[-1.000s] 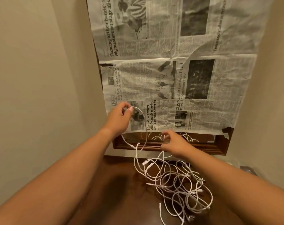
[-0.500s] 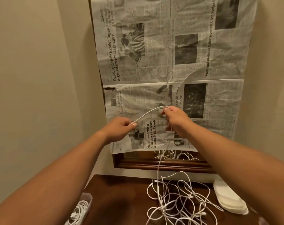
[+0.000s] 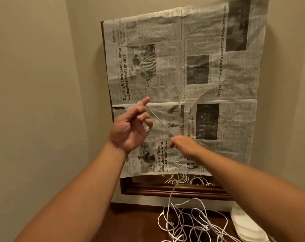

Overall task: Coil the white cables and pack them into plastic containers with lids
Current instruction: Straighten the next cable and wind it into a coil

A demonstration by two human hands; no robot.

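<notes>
Beige walls meet behind a newspaper point(image 3: 183, 75) hung over a wood frame point(image 3: 165, 193). In front of the newspaper's lower half, our left hand point(image 3: 130, 126) grips one white cable point(image 3: 156, 117) in curled fingers, and our right hand point(image 3: 184, 147) pinches the same cable. Below the newspaper, this cable drops into the tangled cables point(image 3: 191, 224) on the table point(image 3: 130, 224). White lids point(image 3: 247, 227) lie below the newspaper's right corner.

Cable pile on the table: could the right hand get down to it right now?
Probably yes. The cable pile lies just below the right hand with nothing between, but that hand pinches a strand stretched to the left hand.
</notes>
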